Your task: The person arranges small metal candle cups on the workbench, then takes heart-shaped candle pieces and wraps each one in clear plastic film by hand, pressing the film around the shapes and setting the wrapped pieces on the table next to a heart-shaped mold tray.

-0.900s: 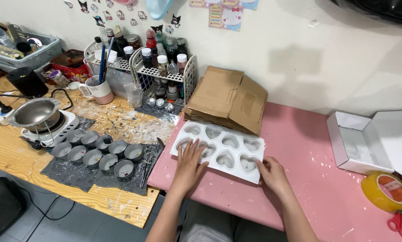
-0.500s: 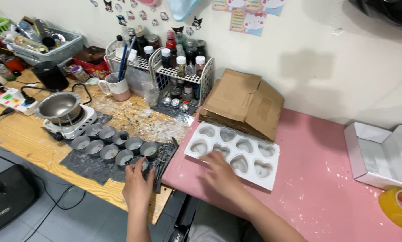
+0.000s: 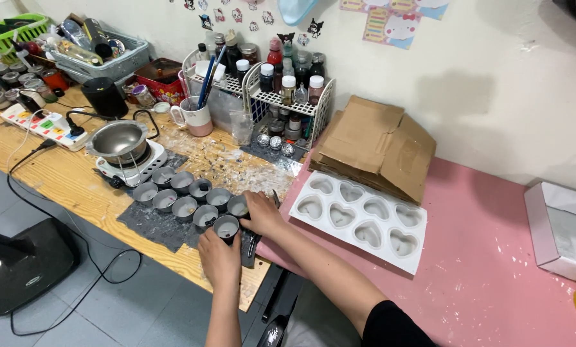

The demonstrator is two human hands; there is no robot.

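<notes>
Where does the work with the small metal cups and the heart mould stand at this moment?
Done: nine small metal cups sit grouped on the grey mat. In hand: the left hand grips the nearest cup, the right hand beside it. Left: the white heart mould on the pink table looks unfilled.

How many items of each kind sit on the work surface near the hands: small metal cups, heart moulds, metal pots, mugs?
Small metal cups: 10, one of them in the grip of the left hand
White heart mould: 1
Metal pot: 1
Mug: 1
Total: 13
</notes>
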